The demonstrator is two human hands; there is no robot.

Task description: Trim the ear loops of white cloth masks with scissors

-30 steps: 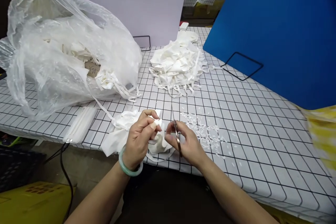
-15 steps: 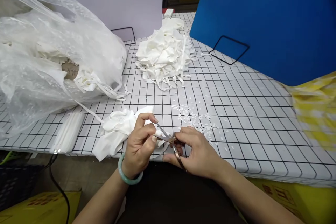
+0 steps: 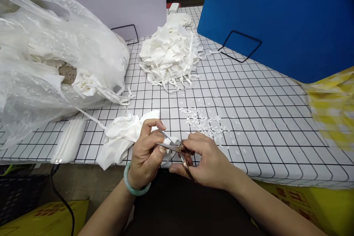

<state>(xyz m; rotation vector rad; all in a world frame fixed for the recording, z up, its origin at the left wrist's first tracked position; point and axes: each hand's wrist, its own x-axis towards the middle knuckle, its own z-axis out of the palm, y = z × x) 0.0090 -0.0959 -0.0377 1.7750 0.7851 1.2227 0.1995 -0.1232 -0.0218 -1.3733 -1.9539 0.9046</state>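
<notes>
My right hand grips the handles of a pair of scissors, whose blades are spread apart and point left. Close to the blade tips, my left hand pinches a white fabric strap; the part inside the fingers is hidden. A green bangle circles the left wrist. Behind this hand lies a crumpled white cloth piece at the table's front edge. Small white clippings are scattered on the table beyond my right hand.
A heap of white strapped cloth pieces lies further back. A bulging clear plastic bag with more cloth stands left, near a white corded device. A lilac board and a blue board stand behind on the checked table.
The view has shifted slightly. Both hands keep nearly the same pose around the strap, and the scissor blades remain apart.
</notes>
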